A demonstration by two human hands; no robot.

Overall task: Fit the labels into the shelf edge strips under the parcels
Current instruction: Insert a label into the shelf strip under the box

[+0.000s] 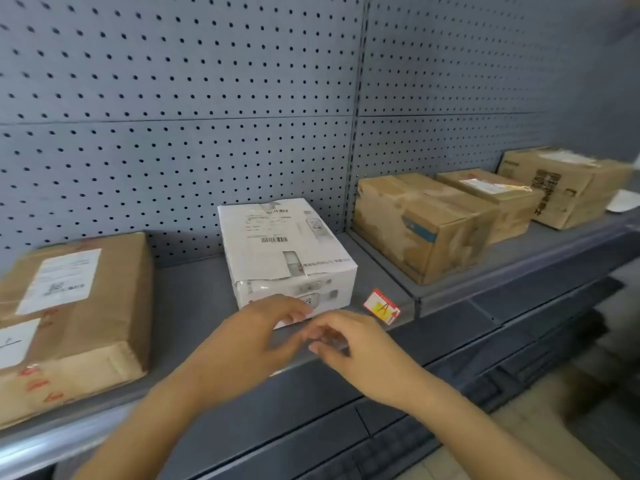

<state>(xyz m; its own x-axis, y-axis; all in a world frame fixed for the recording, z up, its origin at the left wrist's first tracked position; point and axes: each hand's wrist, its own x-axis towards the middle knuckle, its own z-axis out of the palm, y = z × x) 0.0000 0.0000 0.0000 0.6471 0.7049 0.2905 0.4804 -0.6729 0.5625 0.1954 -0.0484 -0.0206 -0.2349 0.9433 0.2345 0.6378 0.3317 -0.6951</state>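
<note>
A small white label with a red border and a hand-drawn red letter A sits tilted at the front edge of the grey shelf, its lower part at the edge strip, just right of the white parcel. Both hands meet at the strip below that parcel: the left hand has fingers curled toward the parcel's front, the right hand has fingertips bunched together at the strip, and whether either grip pinches a label cannot be told through the blur. A brown paper parcel with white stickers lies at the left. On the next shelf section to the right stand three cardboard boxes in a row. A grey pegboard backs the shelving, and darker shelves show below.
</note>
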